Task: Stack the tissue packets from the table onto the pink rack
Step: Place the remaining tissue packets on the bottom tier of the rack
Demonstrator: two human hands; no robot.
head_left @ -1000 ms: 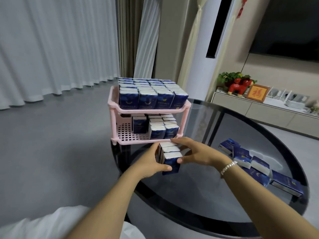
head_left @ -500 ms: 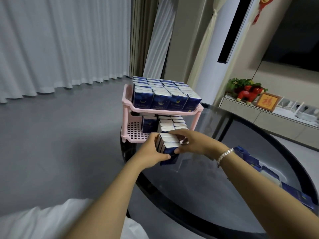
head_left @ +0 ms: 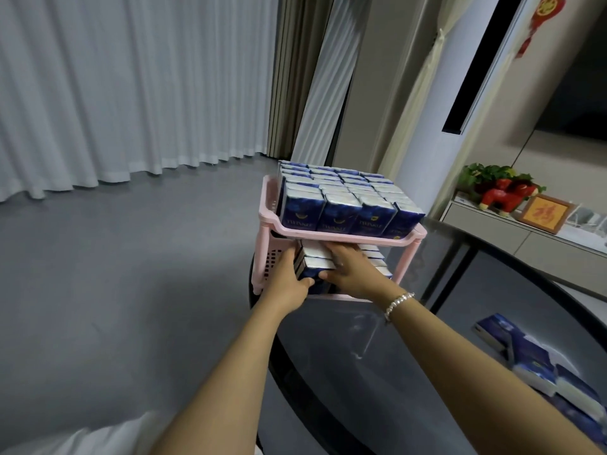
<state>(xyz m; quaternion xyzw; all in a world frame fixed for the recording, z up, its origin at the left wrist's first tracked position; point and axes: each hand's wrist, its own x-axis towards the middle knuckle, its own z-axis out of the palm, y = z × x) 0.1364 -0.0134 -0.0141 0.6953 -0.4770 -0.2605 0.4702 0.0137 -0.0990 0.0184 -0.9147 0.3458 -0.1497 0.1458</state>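
A pink two-tier rack (head_left: 341,237) stands at the far left edge of the dark glass table (head_left: 427,372). Its top tier is packed with upright blue-and-white tissue packets (head_left: 348,205). Both my hands hold a small bundle of tissue packets (head_left: 313,266) inside the lower tier. My left hand (head_left: 289,284) grips the bundle's left side and my right hand (head_left: 348,274) grips its top and right side. More packets (head_left: 374,257) stand further right on the lower tier, partly hidden. Loose packets (head_left: 538,366) lie on the table at the right.
Grey floor and white curtains (head_left: 115,93) lie to the left of the table. A low cabinet (head_left: 512,238) with a red figurine, a plant and a framed picture runs along the right wall under a dark screen.
My hands carried the bundle from the table in front of the rack forward and into the lower tier. The view has swung nearer to the rack.
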